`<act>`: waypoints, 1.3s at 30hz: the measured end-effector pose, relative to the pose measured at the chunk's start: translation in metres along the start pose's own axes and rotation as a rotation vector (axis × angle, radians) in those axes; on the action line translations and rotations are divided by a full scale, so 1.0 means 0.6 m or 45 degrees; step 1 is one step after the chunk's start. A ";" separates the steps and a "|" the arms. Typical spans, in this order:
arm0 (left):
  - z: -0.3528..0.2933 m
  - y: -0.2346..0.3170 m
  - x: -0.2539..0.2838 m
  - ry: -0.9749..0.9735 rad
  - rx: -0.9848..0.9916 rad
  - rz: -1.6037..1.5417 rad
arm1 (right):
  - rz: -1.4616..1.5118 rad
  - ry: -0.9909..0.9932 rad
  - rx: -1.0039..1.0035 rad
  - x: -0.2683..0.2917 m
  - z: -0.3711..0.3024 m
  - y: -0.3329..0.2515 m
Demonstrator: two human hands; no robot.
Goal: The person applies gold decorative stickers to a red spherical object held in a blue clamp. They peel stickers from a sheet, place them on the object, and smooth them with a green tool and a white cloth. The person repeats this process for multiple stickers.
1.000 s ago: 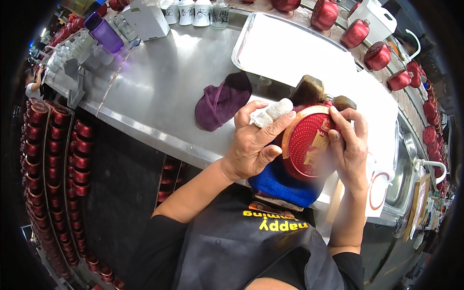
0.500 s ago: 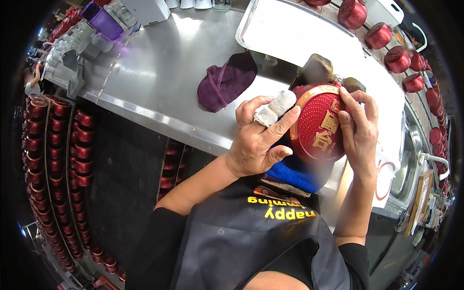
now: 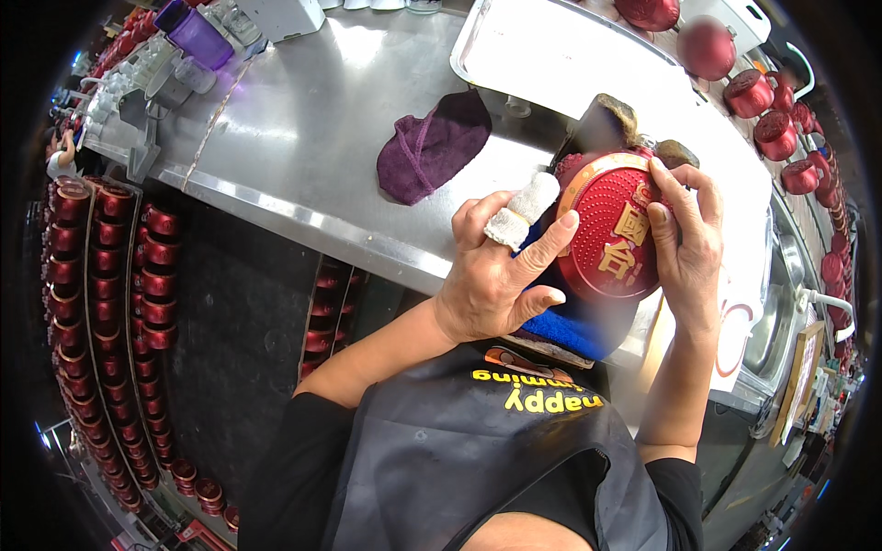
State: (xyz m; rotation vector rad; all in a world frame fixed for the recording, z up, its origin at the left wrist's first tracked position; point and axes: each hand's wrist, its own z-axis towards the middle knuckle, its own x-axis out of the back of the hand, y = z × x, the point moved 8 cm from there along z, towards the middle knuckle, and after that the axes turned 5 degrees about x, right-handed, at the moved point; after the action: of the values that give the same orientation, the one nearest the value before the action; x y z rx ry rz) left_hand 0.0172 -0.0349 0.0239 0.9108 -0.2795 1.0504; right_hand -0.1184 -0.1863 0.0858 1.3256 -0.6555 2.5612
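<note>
A flat, round red bottle (image 3: 597, 262) with raised gold lettering and a studded face leans in front of me over a blue cloth (image 3: 565, 332). Along its upper rim runs a gold-orange strip (image 3: 602, 167). My right hand (image 3: 691, 243) grips the bottle's right side, index fingertip at the strip's end and thumb on the face. On the left, my left hand (image 3: 496, 271) has its fingers apart, with the index fingertip at the bottle's left edge. A white fabric wrap (image 3: 524, 209) covers one of its fingers. Dark brown blocks (image 3: 611, 124) stand behind the bottle.
A purple cloth (image 3: 436, 147) lies on the steel table (image 3: 303, 138), below a white tray (image 3: 551, 55). Red bottles (image 3: 749, 95) line the right side near a sink (image 3: 772, 312). Racks of red containers (image 3: 110, 275) stand at left. A purple container (image 3: 195, 35) is at the back left.
The red bottles at the upper right have shifted toward the lower right. My left index finger has moved slightly along the bottle's edge; my right hand keeps its grip.
</note>
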 end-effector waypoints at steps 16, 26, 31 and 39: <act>-0.023 0.007 -0.003 -0.106 -0.006 -0.033 | -0.014 0.000 0.026 0.003 0.003 -0.004; 0.077 -0.008 0.007 -0.127 -0.157 -0.026 | 0.076 -0.011 -0.033 0.005 0.005 -0.003; 0.103 -0.016 -0.005 -0.196 -0.185 0.001 | 0.041 -0.014 -0.007 0.007 0.004 -0.005; 0.007 -0.017 0.029 0.149 0.063 -0.427 | -0.087 0.177 0.035 0.033 -0.010 0.006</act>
State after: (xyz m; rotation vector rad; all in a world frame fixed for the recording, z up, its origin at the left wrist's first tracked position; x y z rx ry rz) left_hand 0.0355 -0.0291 0.0319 0.9007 -0.0010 0.7979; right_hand -0.1356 -0.1876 0.0979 1.1444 -0.5420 2.5875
